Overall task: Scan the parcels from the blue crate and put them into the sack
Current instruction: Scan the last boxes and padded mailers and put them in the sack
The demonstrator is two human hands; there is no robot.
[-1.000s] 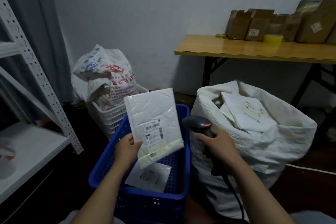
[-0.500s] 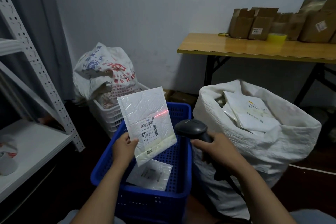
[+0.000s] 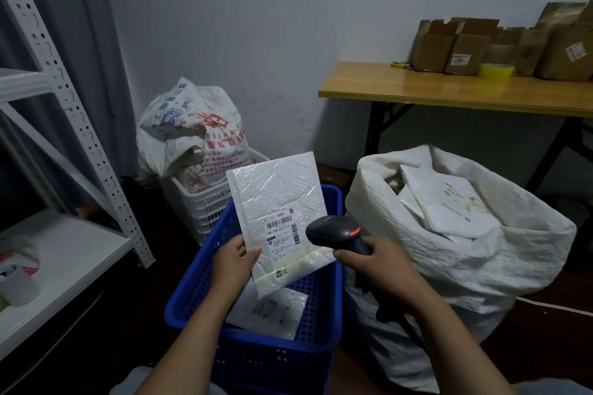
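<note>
My left hand (image 3: 232, 261) was pinching a white padded parcel (image 3: 276, 199) by its lower left corner. The thumb lay on the label side and the other fingers (image 3: 252, 252) were mostly hidden behind it. The parcel stood tilted above the blue crate (image 3: 272, 359), label facing me. My right hand (image 3: 382, 269) was clamped round the grip of the black scanner (image 3: 333, 231). The scanner's head sat just right of the left fingers, close to the parcel's lower right edge. A red light showed on the scanner head, but no beam line crossed the barcode, so I couldn't tell whether the read had registered.

The sack (image 3: 481, 266), to the right of my right-hand fingers, looked nearly full, with several white mailers (image 3: 449, 202) lying at its mouth. I took those as done. Below the left fingers, a second parcel (image 3: 272, 311) lay flat on the crate floor. I saw no others, though the held parcel and my arms hid part of the floor. I judged the job to be near its end: the held parcel needed its scan confirmed and a carry right into the sack, and at least one more parcel waited after it.
</note>
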